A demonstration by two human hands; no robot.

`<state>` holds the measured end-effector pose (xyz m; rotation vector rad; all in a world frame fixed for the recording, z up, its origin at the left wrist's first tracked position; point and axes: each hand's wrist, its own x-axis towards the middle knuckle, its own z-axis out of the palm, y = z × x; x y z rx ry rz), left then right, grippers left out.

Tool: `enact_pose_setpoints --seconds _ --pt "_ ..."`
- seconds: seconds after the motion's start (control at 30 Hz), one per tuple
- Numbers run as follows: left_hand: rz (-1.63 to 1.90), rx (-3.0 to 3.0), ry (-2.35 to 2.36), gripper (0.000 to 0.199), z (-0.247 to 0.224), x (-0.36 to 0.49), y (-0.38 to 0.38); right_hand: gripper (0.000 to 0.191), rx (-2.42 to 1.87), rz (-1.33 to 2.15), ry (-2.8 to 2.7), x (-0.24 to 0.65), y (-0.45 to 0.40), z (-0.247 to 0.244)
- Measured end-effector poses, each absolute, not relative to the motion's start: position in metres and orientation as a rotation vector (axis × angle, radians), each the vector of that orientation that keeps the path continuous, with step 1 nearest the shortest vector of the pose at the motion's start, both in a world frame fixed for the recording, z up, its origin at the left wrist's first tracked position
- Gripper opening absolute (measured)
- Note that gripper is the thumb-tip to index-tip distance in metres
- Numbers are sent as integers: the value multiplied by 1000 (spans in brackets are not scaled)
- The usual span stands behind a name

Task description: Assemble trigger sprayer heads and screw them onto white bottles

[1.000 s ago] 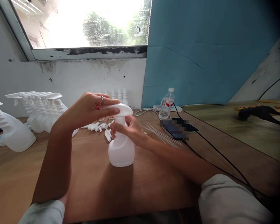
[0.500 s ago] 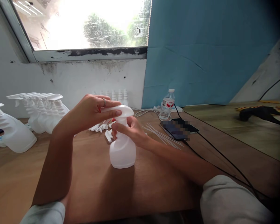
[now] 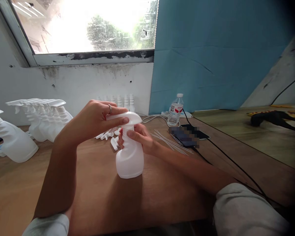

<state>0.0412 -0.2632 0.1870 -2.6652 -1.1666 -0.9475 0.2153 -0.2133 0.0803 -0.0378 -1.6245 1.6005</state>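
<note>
A white plastic spray bottle (image 3: 129, 160) stands upright on the wooden table (image 3: 93, 193) in front of me. My left hand (image 3: 98, 119) grips the white trigger spray head (image 3: 127, 117) on top of it, fingers laid along the head. My right hand (image 3: 137, 137) is closed around the bottle's neck just under the head. Behind the bottle lie loose white sprayer parts (image 3: 111, 136).
Finished white spray bottles (image 3: 43, 118) stand in a row at the left, one more (image 3: 11, 139) at the far left. Thin white dip tubes (image 3: 170, 141), a water bottle (image 3: 175, 109), a phone (image 3: 186, 136) and black cables (image 3: 231, 164) lie to the right.
My right hand's fingers have shifted around the bottle neck. The bottle and both hands have stayed nearly in place.
</note>
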Motion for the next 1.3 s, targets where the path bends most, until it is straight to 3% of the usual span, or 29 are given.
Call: enact_pose_setpoints --seconds 0.37,0.6,0.7,0.77,0.87,1.03,1.2,1.3 --pt "-939 -2667 -1213 30 187 41 -264 27 -191 1482 -1610 215 -224 89" --pt "-669 -2704 -1404 60 193 4 -264 36 -269 1816 -1800 220 -204 95" --pt "-497 -2738 -1633 68 191 -28 -267 25 -255 1797 -1807 222 -207 97" --pt "-332 -2702 -1824 67 191 -46 -270 15 -222 1719 -1805 222 -209 97" --pt "-308 -2553 -1963 68 193 -58 -274 24 -225 1715 -1840 221 -210 97" --pt "-634 -2663 -1527 62 195 -35 -273 14 -205 1635 -1831 218 -212 96" --pt "-635 -2723 -1208 36 197 8 -268 39 -256 1662 -1936 219 -214 95" --pt "-627 -2699 -1113 36 202 7 -270 49 -326 1540 -2051 226 -210 100"
